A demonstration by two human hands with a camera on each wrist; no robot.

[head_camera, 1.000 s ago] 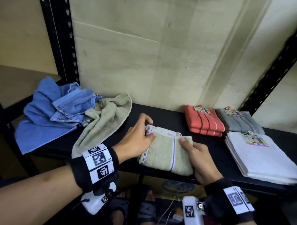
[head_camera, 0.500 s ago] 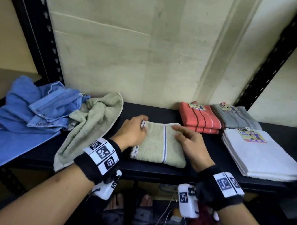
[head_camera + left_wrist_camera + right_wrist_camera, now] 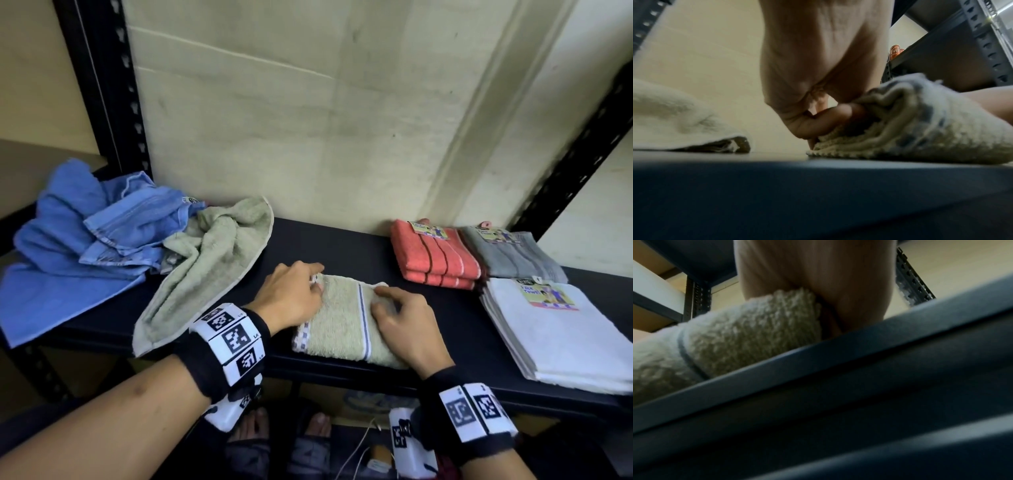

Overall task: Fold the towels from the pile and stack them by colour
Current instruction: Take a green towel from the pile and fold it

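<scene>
light: dim, even | head view: edges bowed | wrist views: soft, dark foreground blurred

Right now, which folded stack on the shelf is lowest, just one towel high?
The grey towel at the back right; the orange stack and white stack show several layers.
</scene>
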